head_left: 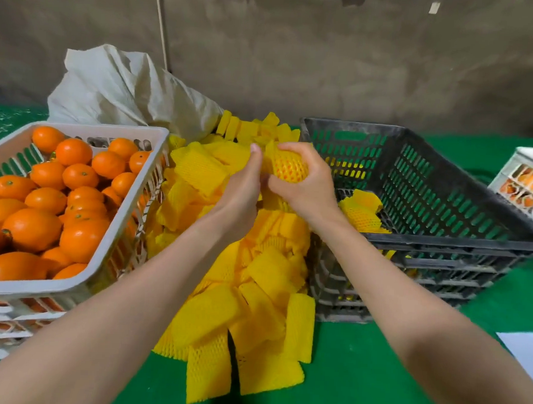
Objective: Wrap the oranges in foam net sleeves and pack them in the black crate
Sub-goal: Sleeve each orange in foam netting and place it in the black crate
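**Fig.** Sleeving step, judged nearly done. The right hand (302, 188) curls round the sleeved orange (288, 166), w/ fruit showing through the yellow mesh. The left hand (244, 182), fingers curled and thumb up, meets it at the sleeve's end and appears to pinch the foam there; the contact itself is hidden behind the knuckles. Both hands are held up over the heap of spare foam net sleeves (255, 293), which spreads below and between the forearms.

**Next move (est.):** seat the net fully over the fruit, let go w/ the left hand, then carry the fruit rightward over the rim of the black crate (440, 240), just right of the right hand. The crate holds one wrapped orange (361, 212) near its closest corner, so packing looks barely begun. The foam is soft, so a light hold should do.

**Supply:** unwrapped oranges (45, 198) fill a white crate (130, 214) left of the left forearm.

**Surroundings:** a green table cover (358, 374) lies under everything, and a pale sack (120, 91) sits beyond the left hand. A rough brown wall (326, 67) stands behind. Far right of the right arm are a second white crate (522, 179) w/ fruit and a white sheet (524, 350).
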